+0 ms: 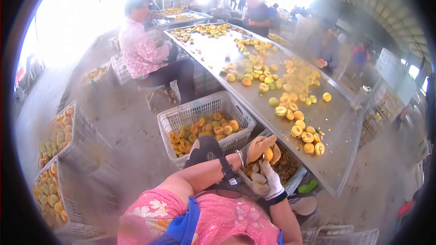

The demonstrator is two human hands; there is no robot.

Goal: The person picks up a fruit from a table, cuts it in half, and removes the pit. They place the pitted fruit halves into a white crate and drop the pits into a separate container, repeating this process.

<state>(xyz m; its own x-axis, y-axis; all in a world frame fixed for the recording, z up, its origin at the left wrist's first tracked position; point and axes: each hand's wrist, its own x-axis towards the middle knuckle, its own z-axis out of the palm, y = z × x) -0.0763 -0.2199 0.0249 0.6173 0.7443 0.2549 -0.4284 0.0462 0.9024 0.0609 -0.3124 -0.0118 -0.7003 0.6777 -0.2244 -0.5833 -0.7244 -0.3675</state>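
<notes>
My left hand [260,149], with a bracelet at the wrist, is closed round an orange-yellow fruit [268,154]. Against the fruit's near side is my right hand [270,181], in a white glove, its fingers closed; a small dark thing shows between the hands, too small to name. Both hands are over a crate [295,182] of brownish pits or scraps, beside the edge of a metal table [336,163]. Halved and whole fruits [309,137] lie in a loose band along the table.
A white crate [170,153] of fruit halves stands left of my knees. More fruit crates [68,154] line the far left. A person in a pink patterned top [141,50] sits at the table's left side. Other people are farther back. A green object [308,186] lies under the table's corner.
</notes>
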